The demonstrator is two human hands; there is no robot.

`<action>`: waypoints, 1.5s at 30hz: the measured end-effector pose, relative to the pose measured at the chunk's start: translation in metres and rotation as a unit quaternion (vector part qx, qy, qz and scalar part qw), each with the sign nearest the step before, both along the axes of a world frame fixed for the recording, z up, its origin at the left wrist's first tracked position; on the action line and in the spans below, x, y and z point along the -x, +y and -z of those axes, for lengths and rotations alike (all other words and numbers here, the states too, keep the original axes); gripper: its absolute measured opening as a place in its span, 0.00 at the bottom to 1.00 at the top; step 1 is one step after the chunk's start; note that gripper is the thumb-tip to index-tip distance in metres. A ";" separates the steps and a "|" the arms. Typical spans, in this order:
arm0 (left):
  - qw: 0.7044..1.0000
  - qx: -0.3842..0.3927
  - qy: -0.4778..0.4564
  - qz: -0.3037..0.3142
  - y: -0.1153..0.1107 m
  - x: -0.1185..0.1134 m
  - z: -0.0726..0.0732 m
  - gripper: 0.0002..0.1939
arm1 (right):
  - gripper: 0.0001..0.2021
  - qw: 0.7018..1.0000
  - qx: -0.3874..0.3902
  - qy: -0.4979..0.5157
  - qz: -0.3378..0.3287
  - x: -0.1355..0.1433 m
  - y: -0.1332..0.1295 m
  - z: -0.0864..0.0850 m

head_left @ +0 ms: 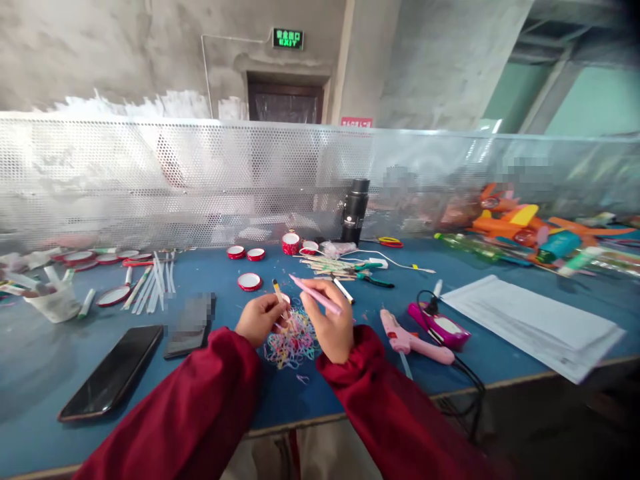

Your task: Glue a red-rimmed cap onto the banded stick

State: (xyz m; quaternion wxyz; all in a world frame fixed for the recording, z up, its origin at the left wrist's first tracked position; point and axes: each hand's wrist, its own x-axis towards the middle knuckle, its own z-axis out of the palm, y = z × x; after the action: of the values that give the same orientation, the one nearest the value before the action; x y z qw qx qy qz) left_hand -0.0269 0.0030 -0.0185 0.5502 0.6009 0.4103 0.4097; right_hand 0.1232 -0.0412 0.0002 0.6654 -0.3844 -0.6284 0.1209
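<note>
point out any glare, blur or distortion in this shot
In the head view, bright glare streaks the perforated metal panel; the orange toy planes near the right edge look smeared; the left hand and right hand look clearer; the upper right corner darkens.

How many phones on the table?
2: a black phone at front left, and a partly pixelated phone beside it, nearer the left hand. The left sleeve might hide another.
</note>
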 end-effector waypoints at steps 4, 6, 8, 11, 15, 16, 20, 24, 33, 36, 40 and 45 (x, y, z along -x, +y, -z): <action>1.000 0.014 0.008 -0.004 0.000 -0.007 0.005 0.16 | 0.05 1.000 0.004 -0.008 0.012 -0.002 -0.003 0.000; 1.000 0.006 -0.005 0.000 0.000 -0.010 0.007 0.16 | 0.05 1.000 -0.010 -0.013 0.025 -0.002 -0.004 0.001; 1.000 0.001 -0.012 0.001 0.000 -0.012 0.008 0.16 | 0.06 0.999 -0.020 -0.018 0.035 -0.002 -0.005 0.000; 1.000 0.000 -0.016 -0.002 0.000 -0.012 0.006 0.17 | 0.07 0.999 -0.022 -0.022 0.043 -0.002 -0.008 -0.001; 0.999 0.009 -0.028 -0.020 0.001 -0.009 0.001 0.17 | 0.07 0.999 -0.031 -0.029 0.028 -0.004 -0.012 -0.002; 0.999 0.012 -0.029 -0.022 0.002 -0.009 0.000 0.17 | 0.06 0.999 -0.032 -0.026 0.023 -0.004 -0.013 -0.002; 0.999 0.023 -0.036 -0.023 0.003 -0.006 0.000 0.19 | 0.06 1.000 -0.004 -0.005 0.011 -0.007 -0.016 -0.002; 0.999 0.024 -0.043 -0.002 0.004 -0.005 0.000 0.21 | 0.07 0.998 0.049 0.011 -0.023 -0.010 -0.011 -0.001; 0.999 0.003 -0.011 0.049 -0.001 -0.001 0.000 0.20 | 0.05 0.998 0.062 0.008 -0.025 -0.008 0.001 0.000; 0.998 -0.010 -0.014 0.052 -0.002 -0.001 0.000 0.19 | 0.04 0.999 0.039 0.022 0.001 -0.010 0.009 0.005; 0.999 -0.019 -0.012 0.045 -0.001 -0.001 -0.001 0.16 | 0.03 0.999 0.022 0.017 0.032 -0.012 0.025 0.015; 0.999 0.007 0.016 0.032 0.005 0.000 0.003 0.12 | 0.03 0.998 -0.011 -0.006 0.058 -0.008 0.034 0.024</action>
State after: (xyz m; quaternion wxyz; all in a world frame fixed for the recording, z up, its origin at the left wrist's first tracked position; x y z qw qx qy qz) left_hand -0.0266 0.0080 -0.0213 0.5608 0.6164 0.4020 0.3794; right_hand 0.1311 -0.0070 -0.0238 0.6714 -0.4138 -0.6105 0.0727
